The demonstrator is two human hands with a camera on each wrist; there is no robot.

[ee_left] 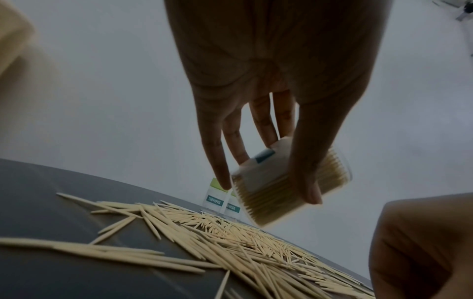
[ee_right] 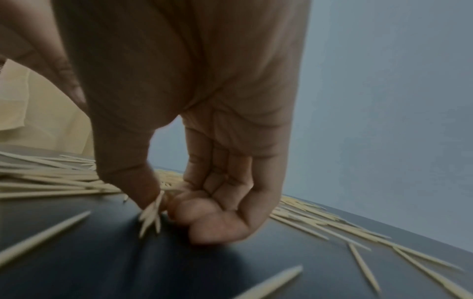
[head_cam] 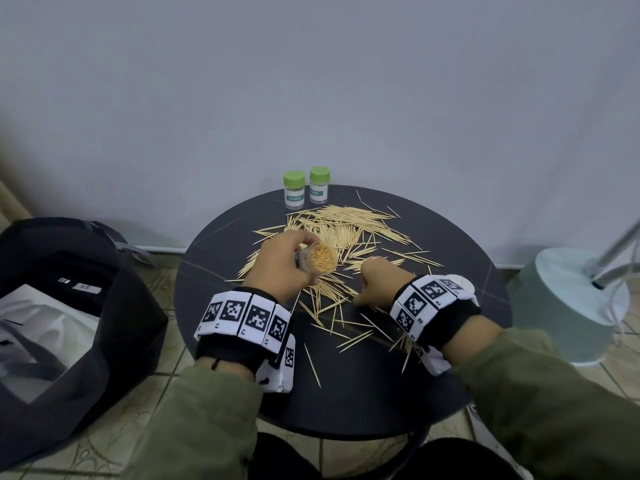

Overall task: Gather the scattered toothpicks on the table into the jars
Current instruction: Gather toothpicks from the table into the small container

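Note:
My left hand (head_cam: 284, 263) holds an open clear jar (head_cam: 320, 262), tilted and packed with toothpicks, above the round black table (head_cam: 450, 265). In the left wrist view the thumb and fingers (ee_left: 304, 161) wrap round that jar (ee_left: 271, 194). My right hand (head_cam: 375, 282) is low on the table to the jar's right. Its thumb and curled fingers pinch a few toothpicks (ee_right: 152, 214), tips touching the tabletop. Many loose toothpicks (head_cam: 343, 226) lie scattered across the table's middle and back. Two jars with green lids (head_cam: 294, 190) (head_cam: 319, 185) stand upright at the far edge.
A black bag (head_cam: 86, 306) with a white sheet in it sits on the floor to the left. A pale green lamp base (head_cam: 571, 299) stands to the right. A grey wall rises right behind the table. Single toothpicks (head_cam: 311, 365) lie near the front edge.

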